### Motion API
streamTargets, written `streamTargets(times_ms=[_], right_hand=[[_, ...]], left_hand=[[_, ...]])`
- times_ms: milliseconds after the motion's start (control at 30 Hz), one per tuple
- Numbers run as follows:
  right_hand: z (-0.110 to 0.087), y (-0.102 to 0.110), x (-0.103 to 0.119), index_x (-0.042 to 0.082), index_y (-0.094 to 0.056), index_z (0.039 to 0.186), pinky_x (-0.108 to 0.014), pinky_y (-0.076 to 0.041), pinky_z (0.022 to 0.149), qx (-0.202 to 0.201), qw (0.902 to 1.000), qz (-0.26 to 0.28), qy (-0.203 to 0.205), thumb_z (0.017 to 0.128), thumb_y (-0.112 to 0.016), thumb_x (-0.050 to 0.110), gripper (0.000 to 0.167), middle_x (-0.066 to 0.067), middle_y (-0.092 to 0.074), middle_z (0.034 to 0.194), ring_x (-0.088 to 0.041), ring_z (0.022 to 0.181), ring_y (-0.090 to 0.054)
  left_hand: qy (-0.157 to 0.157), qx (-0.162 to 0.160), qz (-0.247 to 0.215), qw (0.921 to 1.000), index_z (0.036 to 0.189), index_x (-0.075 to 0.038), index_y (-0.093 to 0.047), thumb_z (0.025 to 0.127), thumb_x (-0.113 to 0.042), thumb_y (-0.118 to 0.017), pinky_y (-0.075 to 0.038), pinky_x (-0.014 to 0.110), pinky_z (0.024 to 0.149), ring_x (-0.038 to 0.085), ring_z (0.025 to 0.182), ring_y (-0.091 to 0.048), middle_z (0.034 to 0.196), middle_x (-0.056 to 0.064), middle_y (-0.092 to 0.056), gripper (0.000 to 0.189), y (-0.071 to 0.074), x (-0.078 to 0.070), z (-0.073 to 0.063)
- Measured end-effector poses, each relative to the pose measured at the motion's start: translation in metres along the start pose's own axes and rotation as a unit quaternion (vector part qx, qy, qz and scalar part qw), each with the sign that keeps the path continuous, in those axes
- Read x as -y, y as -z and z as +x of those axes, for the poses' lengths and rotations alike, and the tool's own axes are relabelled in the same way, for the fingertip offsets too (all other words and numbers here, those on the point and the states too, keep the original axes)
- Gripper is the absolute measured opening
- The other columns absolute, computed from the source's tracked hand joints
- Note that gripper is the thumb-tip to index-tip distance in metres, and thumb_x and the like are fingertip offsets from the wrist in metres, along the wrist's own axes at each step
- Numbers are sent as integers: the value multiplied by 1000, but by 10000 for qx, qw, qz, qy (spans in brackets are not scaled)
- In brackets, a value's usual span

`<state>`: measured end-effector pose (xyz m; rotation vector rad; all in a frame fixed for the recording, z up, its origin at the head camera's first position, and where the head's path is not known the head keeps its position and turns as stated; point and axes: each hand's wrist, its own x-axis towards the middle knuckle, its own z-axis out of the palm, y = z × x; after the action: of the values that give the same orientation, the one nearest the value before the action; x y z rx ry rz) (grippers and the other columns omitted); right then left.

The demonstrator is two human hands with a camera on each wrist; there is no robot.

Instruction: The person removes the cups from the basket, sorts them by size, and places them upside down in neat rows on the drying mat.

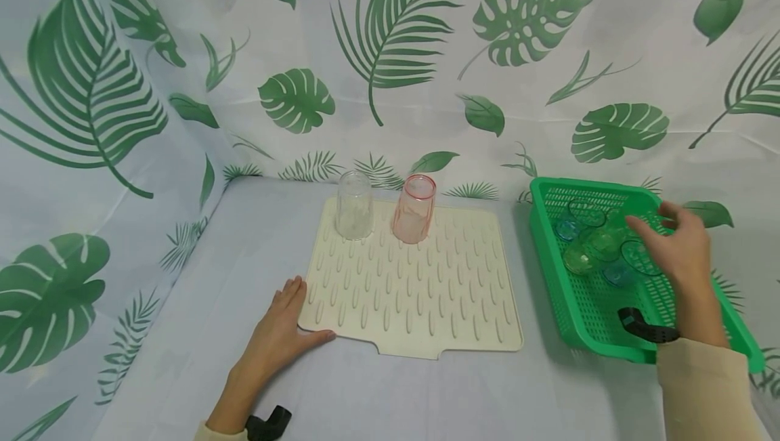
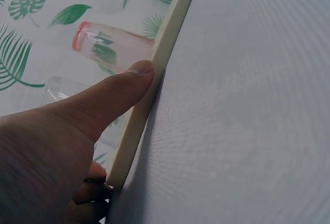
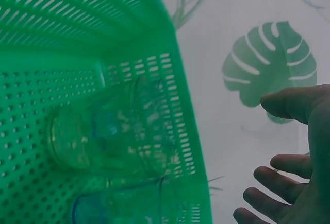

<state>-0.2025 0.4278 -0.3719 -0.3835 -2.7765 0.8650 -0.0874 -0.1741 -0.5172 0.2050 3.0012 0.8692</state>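
Observation:
My left hand rests at the near left corner of a cream drying mat. Its thumb lies along the front edge, the other fingers by the left side. Two drinking glasses stand at the mat's back: a clear glass and, to its right, a pink glass. Over the right side of a green basket, my right hand hovers with fingers spread and nothing in them. Inside the basket, a yellow-green glass and blue-tinted glasses, one of them a blue glass, lie tilted.
The table has a white cloth, and a leaf-printed curtain rises behind and at the left. The basket stands to the right of the mat, with its perforated walls rising around the glasses.

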Motion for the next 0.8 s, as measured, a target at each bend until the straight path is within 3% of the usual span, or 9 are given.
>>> streamTargets(times_ms=[67, 400, 800], right_hand=[[2, -1, -8, -6, -22, 156, -72, -35, 97, 54, 9999, -102, 89, 100, -50, 44, 80, -36, -28, 156, -60, 135, -34], [7, 1, -30, -16, -18, 152, -74, -35, 96, 553, 9967, -583, -64, 102, -47, 47, 85, -44, -26, 151, -65, 130, -32], [11, 3, -41, -22, -4, 149, -79, -34, 94, 1716, 9772, -1237, -205, 103, -43, 49, 93, -51, -10, 149, -72, 126, -23]], left_hand=[[-14, -15, 2, 10000, 152, 8, -33, 73, -59, -82, -23, 55, 125, 40, 152, -25, 161, 25, -29, 114, 1, 0, 0], [2, -13, 27, 10000, 152, 8, -33, 73, -60, -81, -23, 55, 124, 40, 152, -25, 161, 25, -29, 114, 2, -2, -1], [2, 4, 29, 10000, 152, 8, -33, 73, -61, -81, -23, 54, 125, 39, 153, -24, 162, 24, -28, 115, 1, -1, 1]])
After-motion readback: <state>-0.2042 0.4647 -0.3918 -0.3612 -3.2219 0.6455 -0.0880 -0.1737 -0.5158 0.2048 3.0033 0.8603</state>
